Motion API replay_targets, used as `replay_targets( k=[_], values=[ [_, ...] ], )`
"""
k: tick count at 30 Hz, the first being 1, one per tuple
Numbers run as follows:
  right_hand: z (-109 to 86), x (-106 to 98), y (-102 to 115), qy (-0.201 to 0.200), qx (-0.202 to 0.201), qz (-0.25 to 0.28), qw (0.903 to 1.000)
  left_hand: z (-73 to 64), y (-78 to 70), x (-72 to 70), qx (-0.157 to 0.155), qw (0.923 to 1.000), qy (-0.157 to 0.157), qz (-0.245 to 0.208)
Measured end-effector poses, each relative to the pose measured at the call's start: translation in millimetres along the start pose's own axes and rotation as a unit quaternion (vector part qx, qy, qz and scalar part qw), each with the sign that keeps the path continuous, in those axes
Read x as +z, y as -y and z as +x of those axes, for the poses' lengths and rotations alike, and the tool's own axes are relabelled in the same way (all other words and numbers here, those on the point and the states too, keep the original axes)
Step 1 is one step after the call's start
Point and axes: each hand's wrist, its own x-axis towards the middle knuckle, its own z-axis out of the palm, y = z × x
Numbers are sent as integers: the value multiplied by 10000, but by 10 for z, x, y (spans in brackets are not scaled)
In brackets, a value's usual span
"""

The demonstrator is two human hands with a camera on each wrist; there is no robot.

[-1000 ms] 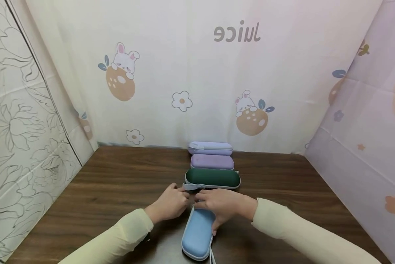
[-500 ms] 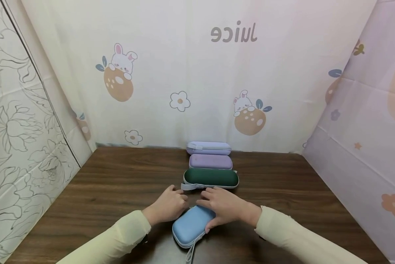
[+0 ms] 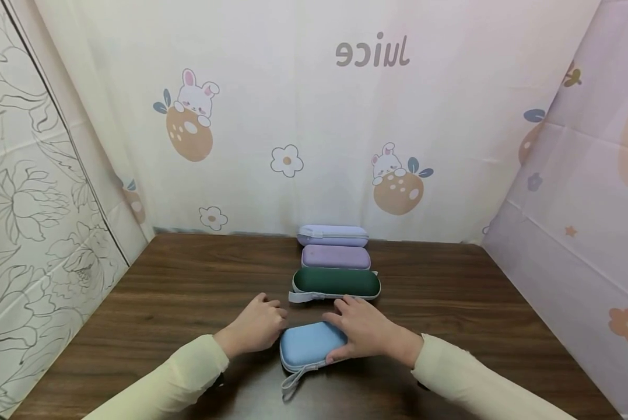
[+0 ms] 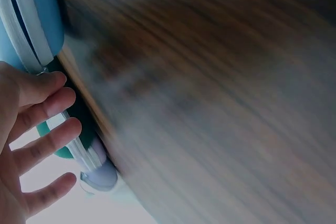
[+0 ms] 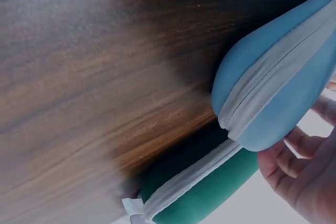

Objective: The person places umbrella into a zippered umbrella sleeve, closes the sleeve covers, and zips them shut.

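Observation:
A light blue zippered glasses case (image 3: pixel 309 345) with a grey wrist strap (image 3: pixel 295 380) lies almost crosswise on the table in the head view. My right hand (image 3: pixel 363 328) grips its right end, thumb on the near side and fingers on the far side. Just off the left end, my left hand (image 3: pixel 256 324) has loosely bent fingers and holds nothing. In the left wrist view, the thumb (image 4: pixel 44 85) shows right at the zipped end of the blue case (image 4: pixel 50 14). Behind the case lies a dark green glasses case (image 3: pixel 337 282) with a pale strap.
Beyond the green case, a purple case (image 3: pixel 336 256) and a lavender case (image 3: pixel 333 235) continue the row to the table's back edge. The brown wooden table (image 3: pixel 188 280) is bounded by a printed curtain (image 3: pixel 324 116) behind and hangings at both sides.
The blue case has turned from pointing away to nearly crosswise, its strap end swinging left. My right hand has shifted slightly right with it; my left hand has drawn back left.

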Motion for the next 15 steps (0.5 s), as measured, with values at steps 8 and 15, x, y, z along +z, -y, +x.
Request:
replay_targets(
  k=[8, 15],
  values=[
    [-76, 13, 48, -80, 667, 86, 9977, -125, 45, 1, -219, 9997, -73, -114],
    [-97, 33, 64, -63, 1210, 3, 9926, -167, 13, -17, -72, 9987, -411, -300]
  ],
)
